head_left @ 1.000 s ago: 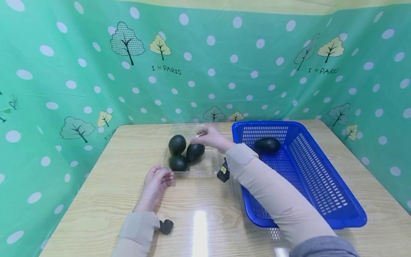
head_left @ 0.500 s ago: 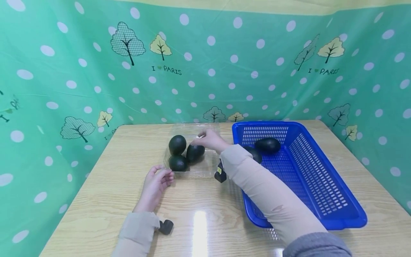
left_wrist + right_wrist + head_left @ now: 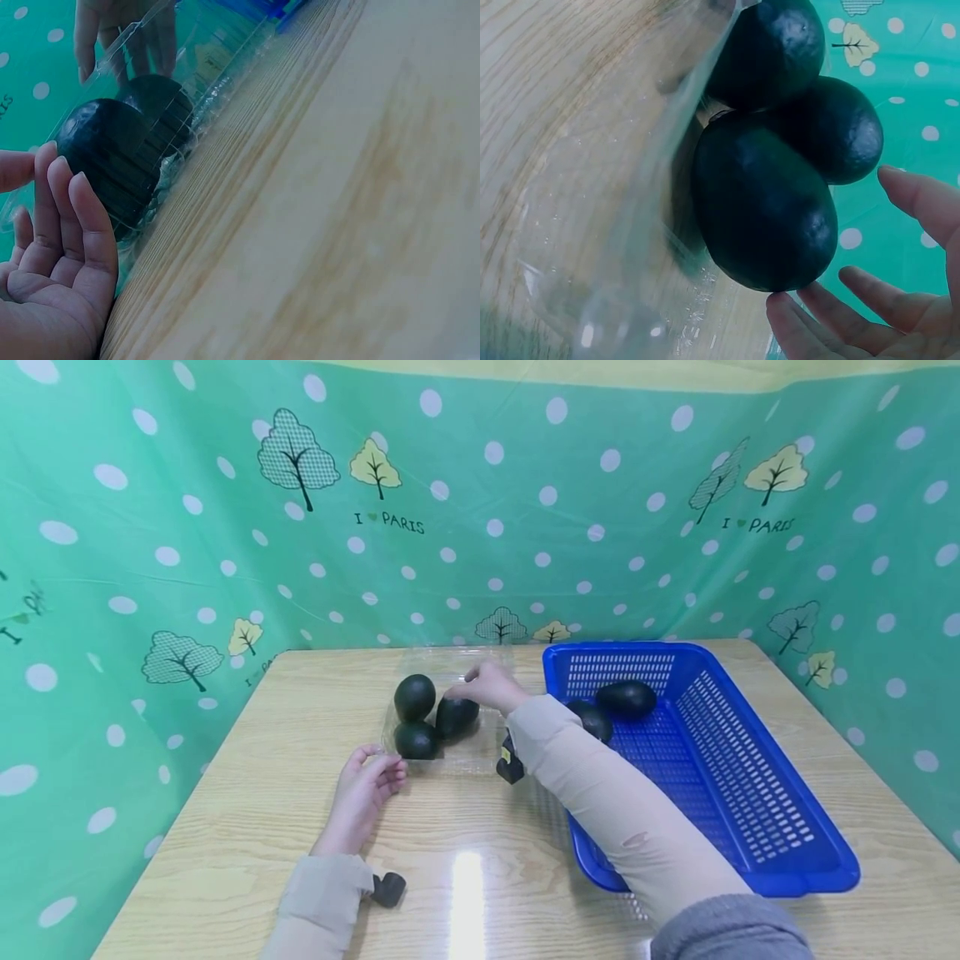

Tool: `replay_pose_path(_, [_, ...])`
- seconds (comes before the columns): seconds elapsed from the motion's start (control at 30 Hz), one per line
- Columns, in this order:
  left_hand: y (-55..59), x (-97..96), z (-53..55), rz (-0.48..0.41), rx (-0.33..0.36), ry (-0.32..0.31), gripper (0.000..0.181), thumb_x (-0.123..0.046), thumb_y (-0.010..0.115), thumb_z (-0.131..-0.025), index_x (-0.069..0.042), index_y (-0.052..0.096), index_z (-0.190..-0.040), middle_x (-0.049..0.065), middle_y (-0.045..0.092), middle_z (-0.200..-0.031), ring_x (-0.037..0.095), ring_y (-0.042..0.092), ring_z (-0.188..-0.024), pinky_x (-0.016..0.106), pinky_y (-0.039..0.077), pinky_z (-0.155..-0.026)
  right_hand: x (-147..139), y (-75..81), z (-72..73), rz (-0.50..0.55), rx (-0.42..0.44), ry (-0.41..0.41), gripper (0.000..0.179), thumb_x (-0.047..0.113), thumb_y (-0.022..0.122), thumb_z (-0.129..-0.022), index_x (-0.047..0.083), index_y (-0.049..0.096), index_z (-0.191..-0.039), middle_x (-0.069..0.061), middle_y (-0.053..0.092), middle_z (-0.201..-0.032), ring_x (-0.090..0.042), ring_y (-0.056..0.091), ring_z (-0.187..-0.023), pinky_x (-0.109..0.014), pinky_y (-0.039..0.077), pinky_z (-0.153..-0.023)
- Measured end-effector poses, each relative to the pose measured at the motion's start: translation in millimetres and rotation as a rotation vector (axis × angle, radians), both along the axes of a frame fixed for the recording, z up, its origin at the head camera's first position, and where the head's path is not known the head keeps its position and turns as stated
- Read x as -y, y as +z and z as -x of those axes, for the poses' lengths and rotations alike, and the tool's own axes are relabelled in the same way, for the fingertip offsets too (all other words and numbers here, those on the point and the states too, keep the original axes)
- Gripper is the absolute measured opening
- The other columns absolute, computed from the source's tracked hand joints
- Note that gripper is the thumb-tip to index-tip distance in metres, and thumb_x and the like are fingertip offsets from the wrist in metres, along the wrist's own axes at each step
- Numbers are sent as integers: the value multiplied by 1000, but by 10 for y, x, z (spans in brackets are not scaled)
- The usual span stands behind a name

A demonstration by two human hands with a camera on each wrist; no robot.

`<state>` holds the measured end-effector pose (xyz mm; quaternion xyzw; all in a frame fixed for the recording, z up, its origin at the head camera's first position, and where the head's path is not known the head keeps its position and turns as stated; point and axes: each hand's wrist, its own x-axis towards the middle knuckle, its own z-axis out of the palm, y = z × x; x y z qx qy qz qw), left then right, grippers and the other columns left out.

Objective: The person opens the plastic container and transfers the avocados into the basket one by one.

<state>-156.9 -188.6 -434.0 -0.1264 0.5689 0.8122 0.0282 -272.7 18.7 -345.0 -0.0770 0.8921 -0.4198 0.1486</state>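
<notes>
Three dark avocados, one at the back left (image 3: 414,697), one at the front left (image 3: 416,740) and one on the right (image 3: 459,720), lie grouped in a clear plastic container (image 3: 489,750). At its front left corner my left hand (image 3: 367,789) pinches the thin rim between thumb and fingertips, as the left wrist view shows. My right hand (image 3: 491,685) reaches over the container to the right avocado. In the right wrist view its fingertips (image 3: 784,311) touch the lower end of that avocado (image 3: 765,202), while the thumb (image 3: 907,191) stands apart from it.
On the right stands a blue perforated basket (image 3: 780,777), with two avocados, one farther back (image 3: 626,699) and one near its left wall (image 3: 592,722). My right forearm crosses its left side. A green patterned curtain (image 3: 480,527) hangs behind the wooden table (image 3: 247,793).
My right hand has lowered slightly onto the right avocado, and its forearm has shifted left, uncovering the second avocado in the basket. The left hand keeps its place at the rim.
</notes>
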Motion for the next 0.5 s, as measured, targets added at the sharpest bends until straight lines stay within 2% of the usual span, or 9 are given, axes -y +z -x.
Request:
replay_pose_path(0.13, [9, 7, -2, 0, 0, 0, 23, -2, 53, -96, -15, 36, -104, -5, 67, -73, 7, 66, -73, 21, 57, -73, 23, -19, 20, -29, -1, 9, 56, 37, 75, -84, -1, 58, -123, -17, 60, -129, -32, 57, -120, -45, 50, -101])
replay_pose_path(0.3, [16, 14, -3, -6, -1, -2, 22, -1, 53, -96, -14, 36, -104, -5, 67, -73, 7, 66, -73, 21, 57, -73, 49, -34, 16, -64, 3, 8, 62, 39, 76, -84, -2, 54, -125, -17, 59, -130, -32, 56, -121, -43, 49, -104])
replay_pose_path(0.5, [17, 16, 0, -11, -2, -3, 23, -1, 53, -96, -14, 36, -103, -5, 67, -72, 7, 66, -72, 21, 57, -72, 81, -54, -8, -97, -23, -2, 54, 38, 77, -83, -1, 59, -116, -16, 64, -118, -29, 60, -110, -40, 52, -97])
